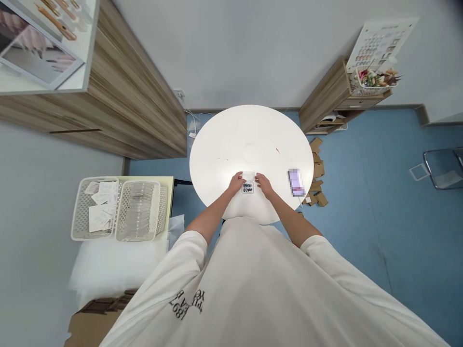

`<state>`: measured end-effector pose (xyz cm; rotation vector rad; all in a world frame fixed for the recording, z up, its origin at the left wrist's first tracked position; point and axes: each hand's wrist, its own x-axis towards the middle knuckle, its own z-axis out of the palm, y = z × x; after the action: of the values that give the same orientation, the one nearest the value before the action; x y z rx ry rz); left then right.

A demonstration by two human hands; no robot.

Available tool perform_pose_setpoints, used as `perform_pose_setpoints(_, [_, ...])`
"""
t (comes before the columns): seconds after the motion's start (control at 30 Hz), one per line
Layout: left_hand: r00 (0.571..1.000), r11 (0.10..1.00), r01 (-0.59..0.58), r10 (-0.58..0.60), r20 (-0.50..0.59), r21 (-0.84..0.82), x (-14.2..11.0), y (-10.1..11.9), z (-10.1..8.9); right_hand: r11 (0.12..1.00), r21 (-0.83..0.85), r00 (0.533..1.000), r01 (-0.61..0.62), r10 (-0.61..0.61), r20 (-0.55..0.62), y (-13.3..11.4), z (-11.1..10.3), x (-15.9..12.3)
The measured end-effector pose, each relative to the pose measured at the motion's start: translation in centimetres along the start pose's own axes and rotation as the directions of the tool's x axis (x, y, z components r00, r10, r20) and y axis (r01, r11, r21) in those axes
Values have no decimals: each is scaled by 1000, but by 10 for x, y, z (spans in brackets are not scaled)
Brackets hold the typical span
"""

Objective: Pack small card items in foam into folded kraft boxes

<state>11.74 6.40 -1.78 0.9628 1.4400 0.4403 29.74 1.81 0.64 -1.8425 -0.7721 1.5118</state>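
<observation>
On the near part of the round white table lies a small clear case with its lid folded back. Two rows of small dark, shiny pieces, perhaps press-on nails, sit inside it. My left hand holds the case at its left side, fingers curled against the lid's edge. At the right side, the curled fingers of my right hand meet the lid's other edge. The fingertips are too small to make out fully.
A phone with a cable lies on the table at right. White baskets stand at left beside a wooden cabinet. Cardboard pieces lie on the floor. A low cabinet carries a flower basket.
</observation>
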Motion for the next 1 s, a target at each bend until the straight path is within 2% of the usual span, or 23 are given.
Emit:
perform_pose_setpoints(0.17, [997, 997, -76, 75, 12, 8, -16, -8, -6, 999, -35, 999, 36, -35, 31, 5, 1, -13])
perform_pose_setpoints(0.3, [998, 997, -69, 68, 15, 21, -31, -23, -11, 993, -82, 995, 86, -82, 62, 17, 2, -27])
perform_pose_setpoints(0.43, [996, 996, -80, 79, 47, 38, -43, -31, -12, 970, -210, 988, 125, -102, 119, 32, 4, -35])
perform_pose_setpoints(0.5, [995, 992, -82, 77, 58, 98, -49, -33, -13, 939, -314, 986, 141, -104, 133, 38, 6, -37])
perform_pose_setpoints(0.6, [993, 960, -113, 98, 70, 257, -61, -35, -17, 843, -507, 982, 178, -120, 146, 46, 8, -41])
perform_pose_setpoints(0.77, [964, 875, -256, 198, 180, 410, -80, -44, -22, 539, -783, 949, 310, -122, 292, 52, 9, -52])
perform_pose_setpoints(0.87, [942, 823, -309, 196, 274, 476, -88, -50, -24, 396, -844, 929, 363, -89, 358, 53, 10, -57])
perform_pose_setpoints(1.0, [911, 722, -373, 166, 378, 582, -91, -55, -26, 304, -869, 919, 391, -75, 387, 55, 11, -59])
